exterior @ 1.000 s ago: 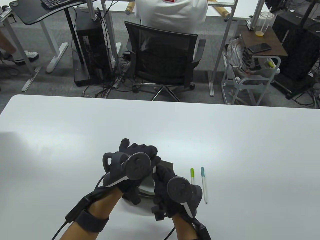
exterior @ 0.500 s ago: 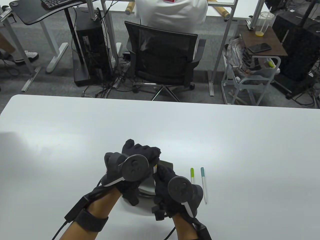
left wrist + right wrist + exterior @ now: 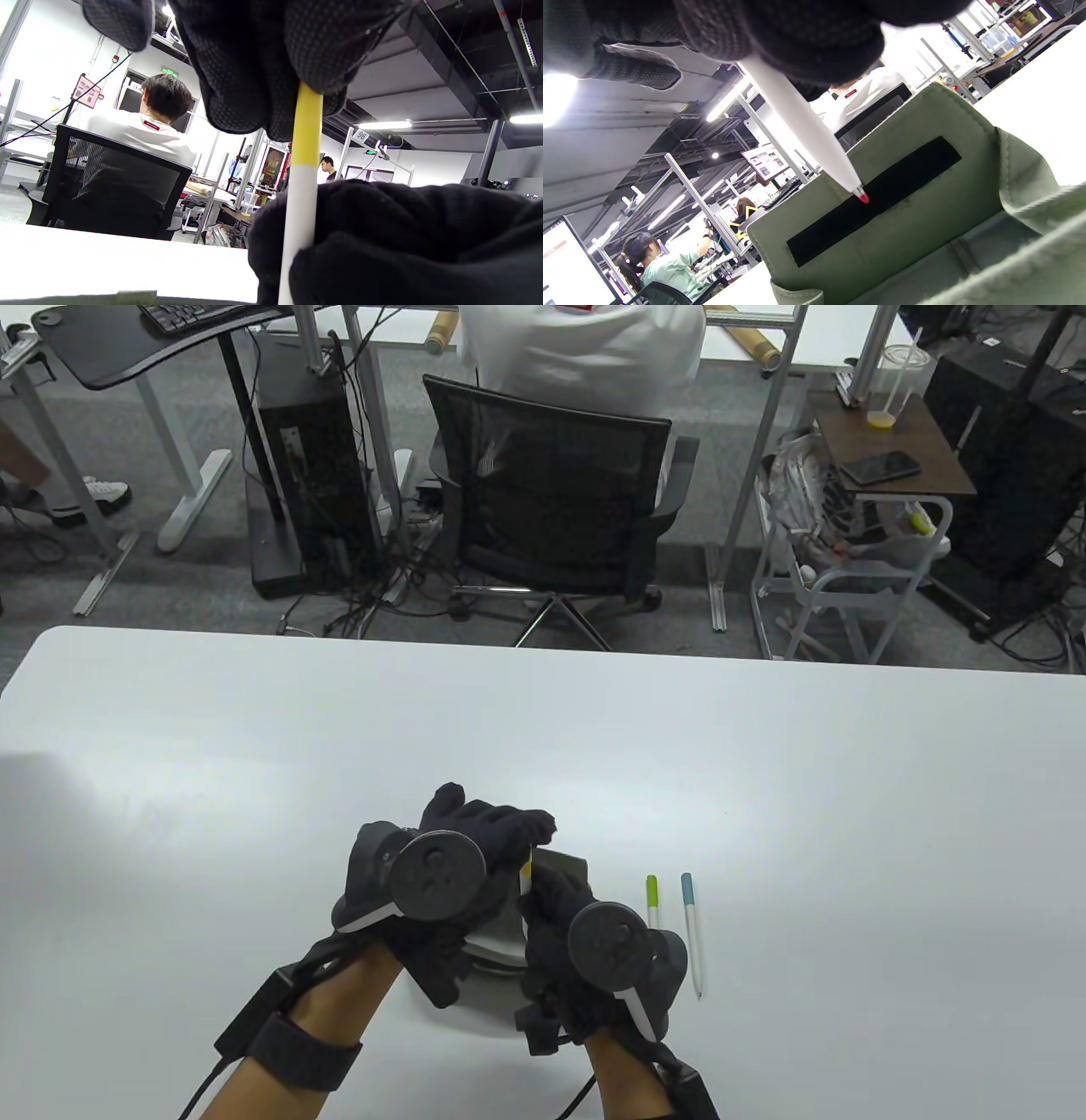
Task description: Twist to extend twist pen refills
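hands [image 3: 517, 882] gripping pen [image 3: 303, 169], red tip [image 3: 864, 198] wrist-view only

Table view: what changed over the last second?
The left hand rolled leftward, its tracker sliding left, while its fingers kept hold of the yellow-capped pen's cap. More yellow now shows between the hands. The right hand kept gripping the white barrel. The green pen and teal pen stayed put.

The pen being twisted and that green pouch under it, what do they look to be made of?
The pen looks like smooth matte plastic: even white barrel, solid yellow top, no grain. The green pouch seems to be soft woven fabric: stitched hems, a floppy flap, and a black strip, probably hook-and-loop.
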